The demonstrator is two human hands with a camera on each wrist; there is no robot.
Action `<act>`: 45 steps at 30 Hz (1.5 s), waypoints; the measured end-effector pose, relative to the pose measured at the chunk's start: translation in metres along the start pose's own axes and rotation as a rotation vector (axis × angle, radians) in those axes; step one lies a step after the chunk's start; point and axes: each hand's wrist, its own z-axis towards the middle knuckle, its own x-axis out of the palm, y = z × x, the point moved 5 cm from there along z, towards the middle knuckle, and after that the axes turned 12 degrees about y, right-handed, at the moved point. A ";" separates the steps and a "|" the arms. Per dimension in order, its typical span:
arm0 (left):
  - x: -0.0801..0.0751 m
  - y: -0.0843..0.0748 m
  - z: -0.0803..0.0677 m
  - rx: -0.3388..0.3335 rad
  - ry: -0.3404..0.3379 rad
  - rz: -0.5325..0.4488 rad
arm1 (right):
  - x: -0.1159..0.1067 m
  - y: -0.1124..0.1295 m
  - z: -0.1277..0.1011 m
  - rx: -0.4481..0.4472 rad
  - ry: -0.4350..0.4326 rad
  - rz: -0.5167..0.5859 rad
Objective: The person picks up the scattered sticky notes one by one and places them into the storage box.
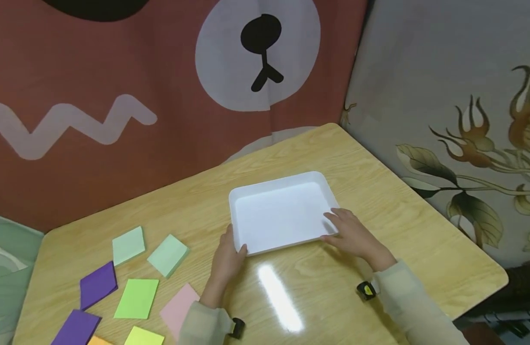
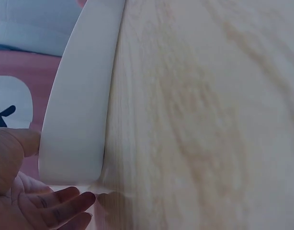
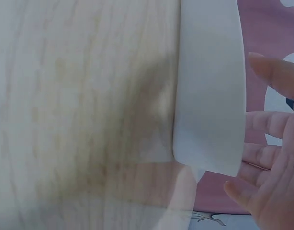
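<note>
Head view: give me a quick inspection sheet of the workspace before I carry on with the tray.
Surface: wooden table, with a glare streak near the front edge.
Job's things: white tray, flat on the table, nothing seen inside.
Clutter: coloured paper pieces at the table's left: green, purple, pink, yellow.
Grippers: left hand at the tray's near left corner, thumb on the rim; right hand at the near right corner, fingers on the rim.
Cables: nothing seen.
Surroundings: bear-face cloth behind, floral cloth on the right.
</note>
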 end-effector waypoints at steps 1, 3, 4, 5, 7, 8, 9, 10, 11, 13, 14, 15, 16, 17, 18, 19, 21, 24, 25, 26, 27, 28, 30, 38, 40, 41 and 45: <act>0.000 0.000 0.000 0.008 0.002 -0.004 | 0.000 -0.001 0.000 0.000 -0.009 0.004; 0.001 0.000 0.000 0.022 0.007 -0.015 | 0.001 -0.001 0.000 0.006 -0.027 0.013; 0.001 0.000 0.000 0.025 0.009 -0.018 | 0.001 -0.002 0.000 0.011 -0.034 0.019; 0.002 0.000 0.000 0.030 0.011 -0.021 | 0.002 -0.002 0.000 0.018 -0.040 0.025; 0.002 0.001 -0.001 0.035 0.014 -0.027 | 0.002 -0.004 0.000 0.040 -0.048 0.040; 0.002 0.001 -0.001 0.036 0.016 -0.030 | 0.002 -0.004 0.000 0.054 -0.046 0.050; 0.002 0.002 -0.001 0.035 0.017 -0.033 | 0.002 -0.005 0.000 0.067 -0.041 0.060; 0.002 0.002 -0.001 0.036 0.019 -0.037 | 0.003 -0.006 0.001 0.083 -0.034 0.070; 0.002 0.002 0.000 0.039 0.019 -0.042 | 0.003 -0.008 0.001 0.098 -0.026 0.079; 0.002 0.002 0.000 0.043 0.019 -0.054 | 0.004 -0.010 0.003 0.121 -0.006 0.108; 0.002 0.002 0.000 0.045 0.021 -0.065 | 0.005 -0.011 0.004 0.127 0.001 0.125; 0.002 0.003 0.000 0.049 0.022 -0.075 | 0.006 -0.012 0.006 0.131 0.008 0.139; 0.002 0.002 0.000 0.049 0.024 -0.089 | 0.007 -0.013 0.007 0.135 0.012 0.155; 0.002 0.002 0.000 0.050 0.027 -0.099 | 0.007 -0.014 0.008 0.137 0.014 0.167; 0.002 0.002 0.001 0.051 0.032 -0.109 | 0.007 -0.014 0.009 0.140 0.015 0.180; 0.002 0.002 0.002 0.052 0.035 -0.119 | 0.007 -0.015 0.010 0.142 0.014 0.186; 0.002 0.002 0.003 0.052 0.043 -0.130 | 0.008 -0.016 0.012 0.159 0.014 0.190; 0.001 0.000 0.004 0.046 0.051 -0.131 | 0.006 -0.016 0.015 0.189 0.008 0.191; 0.000 0.000 0.005 0.046 0.052 -0.129 | 0.006 -0.017 0.016 0.198 0.007 0.186; 0.000 0.000 0.005 0.047 0.054 -0.128 | 0.006 -0.016 0.017 0.207 0.008 0.178; -0.001 0.000 0.005 0.049 0.055 -0.125 | 0.006 -0.016 0.018 0.215 0.009 0.172; -0.001 0.000 0.005 0.050 0.057 -0.128 | 0.006 -0.016 0.019 0.226 0.012 0.173; -0.001 0.001 0.004 0.054 0.063 -0.127 | 0.008 -0.017 0.021 0.250 0.027 0.163; -0.003 0.003 0.016 0.063 0.104 -0.093 | 0.014 -0.029 0.026 0.333 0.086 0.149; -0.004 0.002 0.020 0.075 0.108 -0.075 | 0.013 -0.030 0.027 0.338 0.090 0.161; -0.005 0.001 0.022 0.086 0.107 -0.062 | 0.012 -0.031 0.028 0.340 0.090 0.169; -0.008 -0.001 0.030 0.129 0.102 -0.021 | 0.009 -0.034 0.031 0.344 0.093 0.205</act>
